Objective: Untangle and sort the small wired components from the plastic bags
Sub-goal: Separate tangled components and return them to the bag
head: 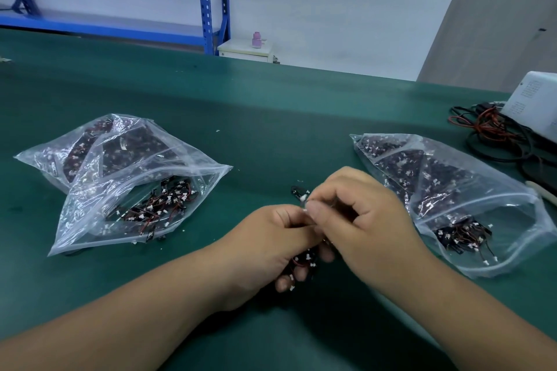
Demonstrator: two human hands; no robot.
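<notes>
The left hand (271, 247) is clenched round a bundle of wired components (304, 262), black and red leads with white connectors, held just above the green desk (271, 117). Directly beyond the bundle, the right hand (361, 220) pinches one component (300, 193) between thumb and forefinger; its black lead loops out past the fingertips. Left of the bundle, a clear zip bag (126, 190) lies on the desk, loose components visible inside. Right of the bundle lies a second zip bag (452, 196) with similar contents. Farther right of the bundle, red and black cables (488, 129) lie beside a white device (536, 102). Far beyond the bundle stand a white cabinet (244, 50) carrying a pink bottle (257, 40), and blue shelving (208, 0).
</notes>
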